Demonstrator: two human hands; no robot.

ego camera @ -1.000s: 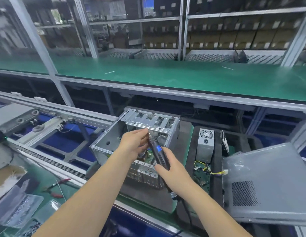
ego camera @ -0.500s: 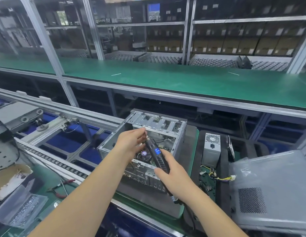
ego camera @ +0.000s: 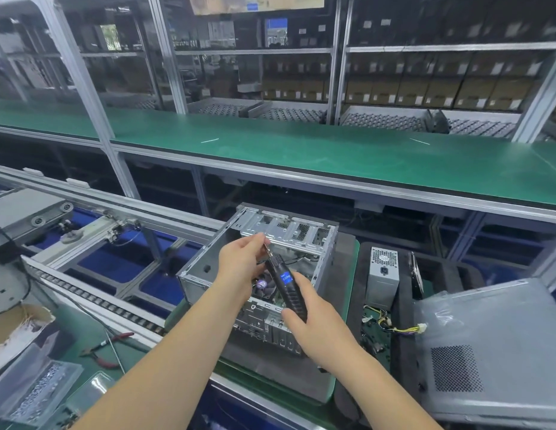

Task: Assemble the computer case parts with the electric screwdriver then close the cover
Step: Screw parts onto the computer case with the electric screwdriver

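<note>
While the open computer case (ego camera: 258, 274) sits on a dark pad on the green-edged conveyor pallet (ego camera: 341, 367), a person readies an electric screwdriver (ego camera: 287, 288) just above it. The steel chassis looks stiff and fairly heavy, with thin stamped edges likely to be sharp; it is best steadied by its frame rails, not by the perforated drive cage at the back. Its bare grey metal walls enclose a motherboard and a round cooler fan, with slotted rear ports facing the camera.

To the right, the grey side cover (ego camera: 494, 352), partly wrapped in clear plastic and vented with a perforated patch, lies flat and apart from the case. It appears a broad, light sheet that may flex, so it probably wants a grip on two opposite edges. Between cover and case stands a silver power supply (ego camera: 382, 274) trailing yellow-and-black wires.

The right hand (ego camera: 320, 330) wraps the ribbed black screwdriver body, a slim, rigid tool with a blue label. The left hand (ego camera: 242, 265) pinches the thin bit at its tip with curled fingers, perhaps seating a screw too small to make out.
</note>
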